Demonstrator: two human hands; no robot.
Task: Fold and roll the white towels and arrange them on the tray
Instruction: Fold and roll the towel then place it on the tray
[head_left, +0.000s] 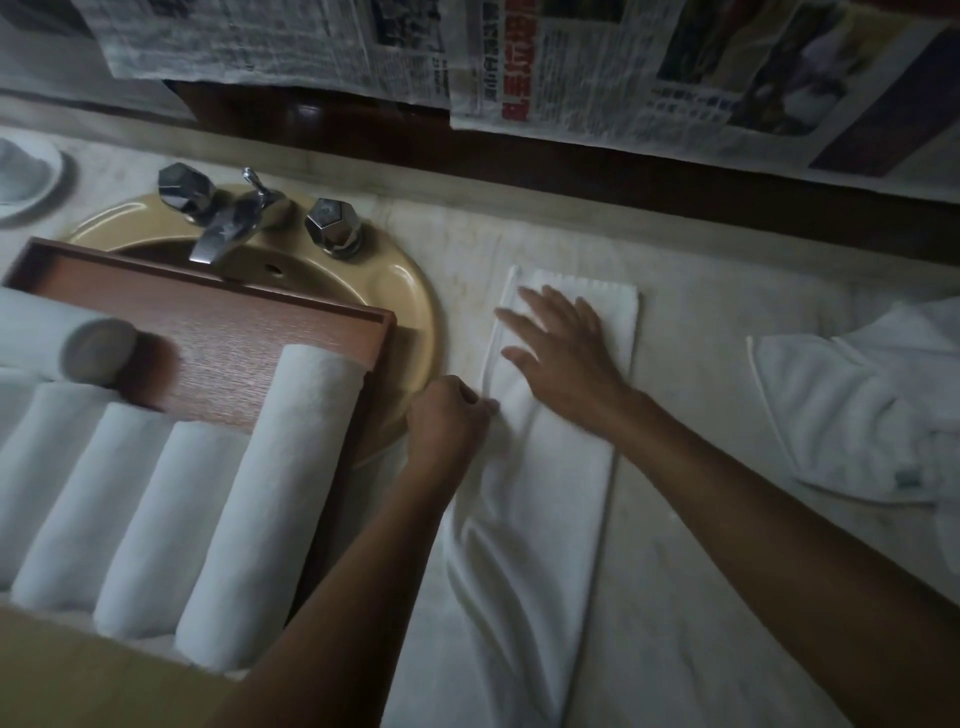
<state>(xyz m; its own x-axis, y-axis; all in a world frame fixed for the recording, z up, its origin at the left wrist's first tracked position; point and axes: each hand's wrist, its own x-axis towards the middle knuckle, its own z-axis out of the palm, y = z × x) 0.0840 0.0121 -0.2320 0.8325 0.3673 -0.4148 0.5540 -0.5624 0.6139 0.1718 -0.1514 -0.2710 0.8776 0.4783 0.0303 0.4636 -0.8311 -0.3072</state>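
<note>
Head view looks down on a pale tabletop (701, 291) in dim light. A folded towel (545, 493) lies on it as a long white strip, running from the upper middle of the frame down to the bottom edge, and its lower part is creased. The right hand (566, 353) lies flat on the upper part of this strip, fingers straight and spread, holding nothing. The left hand (447, 421) sits at the strip's left edge, just below and left of the right hand, its fingers curled in and pinching the towel's hem. In the left half of the frame a brown wooden tray (234, 332) rests over a tan sink (410, 312). A chrome faucet (218, 223) stands behind the tray. On the tray four rolled towels (270, 493) lie side by side, touching. A fifth roll (62, 338) lies crosswise behind them at the left edge of the frame. At right, well apart from the hands, is a loose pile of white towels (841, 410). Newspaper sheets (571, 62) hang along the top of the frame. A white dish (31, 182) sits at the upper left.
</note>
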